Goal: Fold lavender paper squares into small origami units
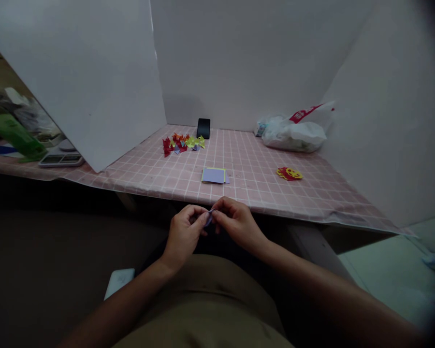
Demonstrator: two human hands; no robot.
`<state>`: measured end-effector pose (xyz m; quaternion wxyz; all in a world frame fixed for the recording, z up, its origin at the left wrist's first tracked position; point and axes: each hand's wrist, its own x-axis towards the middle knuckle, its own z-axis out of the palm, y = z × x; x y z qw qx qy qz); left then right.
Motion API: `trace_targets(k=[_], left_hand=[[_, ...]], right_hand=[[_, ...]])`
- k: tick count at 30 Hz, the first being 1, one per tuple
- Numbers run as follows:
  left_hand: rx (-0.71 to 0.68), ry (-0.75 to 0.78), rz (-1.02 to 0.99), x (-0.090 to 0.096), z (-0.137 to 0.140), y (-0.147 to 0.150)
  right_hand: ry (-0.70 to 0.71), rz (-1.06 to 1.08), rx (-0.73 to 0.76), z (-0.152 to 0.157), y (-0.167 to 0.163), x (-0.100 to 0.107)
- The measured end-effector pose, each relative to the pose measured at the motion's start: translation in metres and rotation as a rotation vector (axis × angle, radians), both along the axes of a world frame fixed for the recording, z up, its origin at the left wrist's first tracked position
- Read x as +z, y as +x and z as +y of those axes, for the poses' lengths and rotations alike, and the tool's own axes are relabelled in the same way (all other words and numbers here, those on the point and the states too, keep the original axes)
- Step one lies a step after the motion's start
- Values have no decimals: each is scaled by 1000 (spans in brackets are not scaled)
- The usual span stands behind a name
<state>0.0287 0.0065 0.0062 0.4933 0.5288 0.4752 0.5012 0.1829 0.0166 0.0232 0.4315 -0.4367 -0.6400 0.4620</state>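
Nearside of flat, lilac-topped rectangular paper stack point(213, 175): left hand point(184, 233) and right hand point(239, 223) pinching small folded lilac paper point(209, 219).
Beyond stack, leftward: spiky red-orange-yellow folded-paper heap point(183, 146).

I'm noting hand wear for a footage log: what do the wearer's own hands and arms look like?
The left hand and right hand are ungloved, with no ring or watch that I can make out. No sleeves show on the forearms. An olive-brown top covers the torso.
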Motion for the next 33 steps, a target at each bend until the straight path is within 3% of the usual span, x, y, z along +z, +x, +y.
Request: trace_targets(k=[10, 24, 33], left_hand=[[4, 70, 109, -2, -2, -2], [-32, 86, 101, -4, -3, -4], [-31, 132, 150, -7, -1, -3]], right_hand=[[40, -28, -2, 0, 1, -2], [114, -31, 5, 3, 2, -6], [73, -31, -2, 1, 1, -6]])
